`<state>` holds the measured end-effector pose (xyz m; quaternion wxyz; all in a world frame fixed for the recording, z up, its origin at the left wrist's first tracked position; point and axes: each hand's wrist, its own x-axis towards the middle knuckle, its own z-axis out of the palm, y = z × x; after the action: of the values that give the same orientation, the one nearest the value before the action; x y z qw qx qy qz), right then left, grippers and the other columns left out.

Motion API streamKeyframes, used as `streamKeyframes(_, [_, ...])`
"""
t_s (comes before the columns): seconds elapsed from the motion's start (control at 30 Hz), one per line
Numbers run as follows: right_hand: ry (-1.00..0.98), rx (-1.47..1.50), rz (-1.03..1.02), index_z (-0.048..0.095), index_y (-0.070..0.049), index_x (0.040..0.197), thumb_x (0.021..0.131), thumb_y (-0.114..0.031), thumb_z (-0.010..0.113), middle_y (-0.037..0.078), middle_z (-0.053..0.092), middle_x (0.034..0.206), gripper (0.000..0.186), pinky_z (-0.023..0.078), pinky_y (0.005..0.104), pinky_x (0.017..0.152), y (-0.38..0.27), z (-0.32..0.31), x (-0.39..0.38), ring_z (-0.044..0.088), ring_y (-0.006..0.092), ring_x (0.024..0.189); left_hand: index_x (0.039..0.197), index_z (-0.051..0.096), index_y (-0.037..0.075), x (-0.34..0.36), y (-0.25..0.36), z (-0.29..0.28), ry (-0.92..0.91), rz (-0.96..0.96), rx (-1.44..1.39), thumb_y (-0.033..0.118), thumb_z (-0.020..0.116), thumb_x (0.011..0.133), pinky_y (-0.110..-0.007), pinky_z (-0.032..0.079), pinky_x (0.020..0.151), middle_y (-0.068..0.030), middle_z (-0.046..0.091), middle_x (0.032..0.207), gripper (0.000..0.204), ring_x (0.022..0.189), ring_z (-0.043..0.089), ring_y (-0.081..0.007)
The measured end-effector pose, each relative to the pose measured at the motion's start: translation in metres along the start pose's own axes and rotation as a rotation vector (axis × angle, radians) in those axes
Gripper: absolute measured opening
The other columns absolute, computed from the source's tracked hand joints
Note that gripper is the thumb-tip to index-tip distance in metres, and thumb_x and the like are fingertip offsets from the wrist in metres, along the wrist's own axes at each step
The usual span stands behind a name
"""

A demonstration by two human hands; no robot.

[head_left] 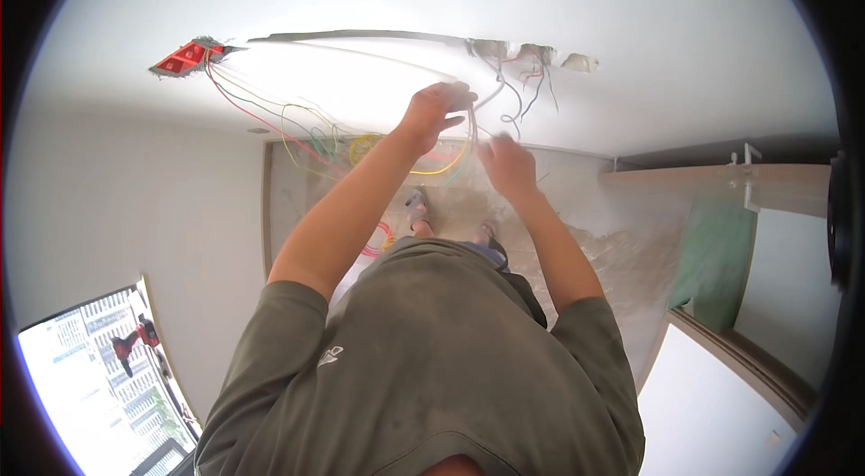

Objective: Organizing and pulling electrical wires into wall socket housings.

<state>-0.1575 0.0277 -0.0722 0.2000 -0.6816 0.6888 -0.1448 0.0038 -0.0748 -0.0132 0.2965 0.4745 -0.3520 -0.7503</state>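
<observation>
In front of the white wall, my left hand [435, 117] is closed around a pale flexible tube [378, 59], its thumb and fingers near the tube's bend. A pale length hangs down from those fingertips. Lower and to the right, my right hand [510, 166] has its fingers curled beside that length; what they grip is blurred and partly hidden. Yellow wire [441, 172] and green wire loop below the hands. Red, green and yellow wires run from the red junction box [187, 57] in the wall at left.
A cut groove [351, 33] runs along the wall to broken holes [509, 51] with loose dark and red wires [539, 84]. Coiled red wire [378, 240] lies near my feet. A red power drill [135, 343] is at the window on the left. A green sheet [712, 251] hangs at right.
</observation>
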Motion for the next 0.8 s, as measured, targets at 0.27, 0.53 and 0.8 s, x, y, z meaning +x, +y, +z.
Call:
streamKeyframes(0.27, [-0.244,-0.253,-0.032,0.062,-0.006,0.072,0.087,-0.04,0.061,0.014,0.06,0.079,0.037,0.051,0.0442,0.067,0.118,0.039,-0.146,0.062,0.0327,0.08,0.113,0.056,0.002,0.014,0.01,0.006,-0.013,0.02,-0.084,0.026,0.053,0.098,-0.037,0.049,0.092,-0.0106,0.064,0.112,0.028,0.106,0.06,-0.022])
streamKeyframes(0.53, [-0.131,0.03,-0.154,0.063,-0.006,0.079,0.077,-0.015,0.067,0.012,0.062,0.096,0.01,0.052,0.0403,0.076,0.133,0.037,-0.166,0.061,0.0315,0.089,0.11,0.055,0.002,0.048,0.014,0.014,0.082,0.027,0.006,0.024,0.055,0.096,-0.04,0.05,0.091,-0.0104,0.062,0.11,0.026,0.105,0.058,-0.0221])
streamKeyframes(0.8, [0.088,0.095,-0.308,0.064,-0.007,0.104,0.077,-0.007,0.064,0.017,0.054,0.126,0.027,0.049,0.0407,0.09,0.116,-0.003,-0.122,0.057,0.0345,0.109,0.134,0.044,-0.001,0.009,-0.023,-0.026,0.127,0.061,-0.062,0.021,0.058,0.093,-0.038,0.049,0.091,-0.0124,0.057,0.123,0.048,0.112,0.056,-0.0249])
